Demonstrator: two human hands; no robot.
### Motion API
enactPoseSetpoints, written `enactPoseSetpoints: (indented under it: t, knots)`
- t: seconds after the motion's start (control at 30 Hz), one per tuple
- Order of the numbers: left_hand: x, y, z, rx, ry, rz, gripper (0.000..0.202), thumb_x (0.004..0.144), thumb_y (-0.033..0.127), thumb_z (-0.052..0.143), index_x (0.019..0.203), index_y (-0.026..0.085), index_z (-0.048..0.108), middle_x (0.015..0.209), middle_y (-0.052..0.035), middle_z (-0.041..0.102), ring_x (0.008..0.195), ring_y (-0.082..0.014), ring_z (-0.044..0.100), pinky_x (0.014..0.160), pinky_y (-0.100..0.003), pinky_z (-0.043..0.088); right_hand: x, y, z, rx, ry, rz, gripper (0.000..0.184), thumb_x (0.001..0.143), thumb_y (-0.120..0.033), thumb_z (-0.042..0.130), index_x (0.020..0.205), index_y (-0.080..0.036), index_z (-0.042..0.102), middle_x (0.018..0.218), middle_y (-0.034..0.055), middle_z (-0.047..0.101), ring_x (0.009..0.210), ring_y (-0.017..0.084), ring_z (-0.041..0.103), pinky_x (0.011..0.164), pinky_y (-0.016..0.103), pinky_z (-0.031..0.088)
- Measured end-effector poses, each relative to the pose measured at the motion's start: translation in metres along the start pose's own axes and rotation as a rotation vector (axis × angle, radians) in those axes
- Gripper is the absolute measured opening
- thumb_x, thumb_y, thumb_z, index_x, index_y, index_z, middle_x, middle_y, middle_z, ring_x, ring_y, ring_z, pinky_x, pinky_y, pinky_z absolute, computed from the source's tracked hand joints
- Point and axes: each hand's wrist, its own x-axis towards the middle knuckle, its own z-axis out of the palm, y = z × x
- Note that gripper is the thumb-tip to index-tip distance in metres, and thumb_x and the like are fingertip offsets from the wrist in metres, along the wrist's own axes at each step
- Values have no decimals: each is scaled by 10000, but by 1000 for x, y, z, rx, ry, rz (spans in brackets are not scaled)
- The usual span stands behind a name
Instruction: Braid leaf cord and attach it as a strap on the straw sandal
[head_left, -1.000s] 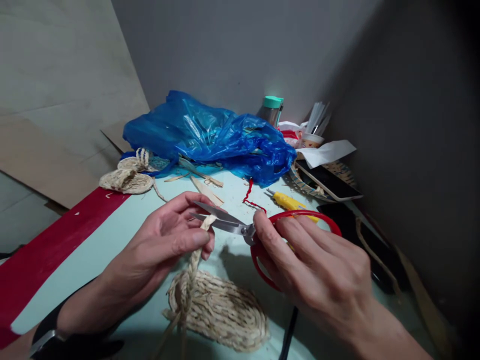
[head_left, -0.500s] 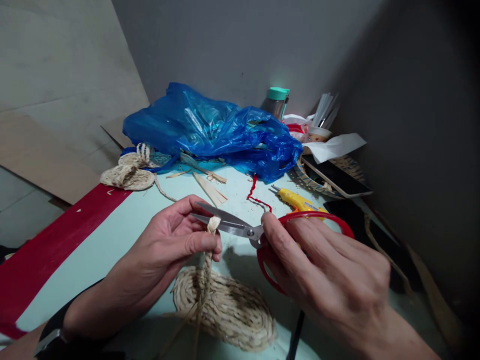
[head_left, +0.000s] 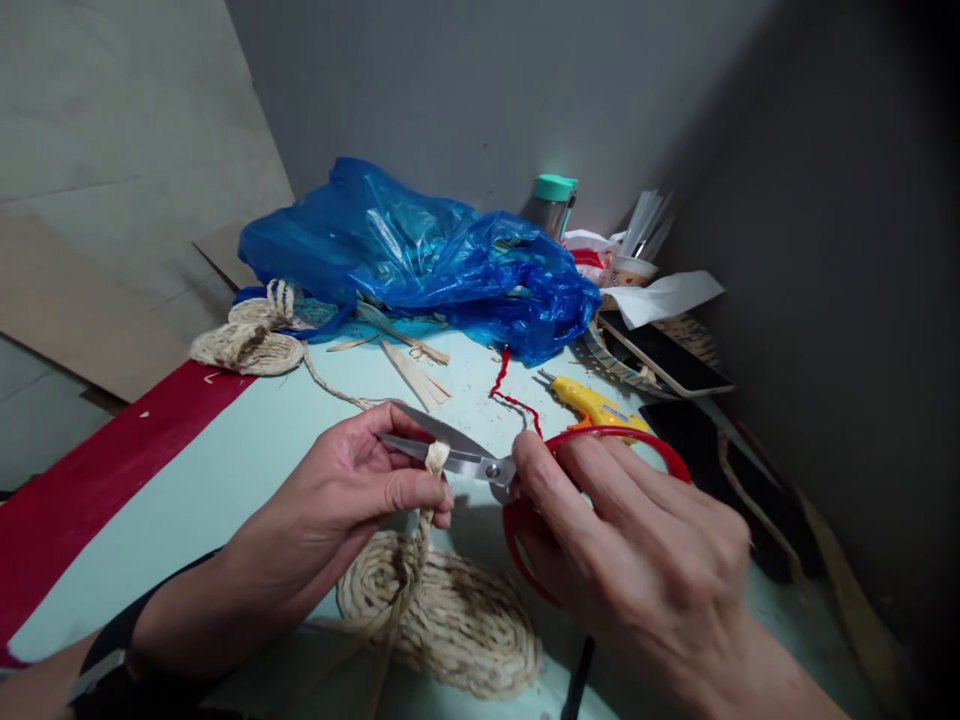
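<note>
Between thumb and fingers, my left hand (head_left: 360, 490) pinches a pale braided straw cord (head_left: 425, 525) close to its folded upper end. My right hand (head_left: 637, 530) grips red-handled scissors (head_left: 491, 470) through their loops. The blades are parted and point left, with the cord's tip at the blades and the far ends of the blades near my left fingers. Beneath the cord lies an oval coiled straw sole (head_left: 480, 620) on the table. Loose strands trail down from the braid across the sole. My right palm is hidden from view.
Behind my hands spreads a blue plastic bag (head_left: 405, 250). Straw slippers (head_left: 251, 348) sit at the left on a red strip (head_left: 112, 480). A yellow glue gun (head_left: 589, 402), red cord (head_left: 500, 375), and a phone (head_left: 667, 352) on a basket lie right. A bottle (head_left: 553, 205) stands behind.
The scissors and my right hand have shifted slightly left, and the blades sit a little closer around the cord's tip. My left hand has moved slightly right with the cord.
</note>
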Motion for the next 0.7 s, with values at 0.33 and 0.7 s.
enactPoseSetpoints:
  t: [0.33,0.7]
  knots:
    - [3,-1,-5,8,20,-19,116,785,99,758,872,128,687,658,-21,704,584,-101,651,593,-163,530,-4,3,9,6,31,-44,183,904,-81,517,998,-80,675,712,54,675,579,169,609,523,298,322]
    - [8,-5,-9,33,-4,-9,111,789,93,750,846,136,665,664,-19,702,596,-103,657,594,-163,530,1,-1,13,-116,-65,25,190,896,-128,534,1008,-153,686,761,44,657,662,207,565,601,318,321]
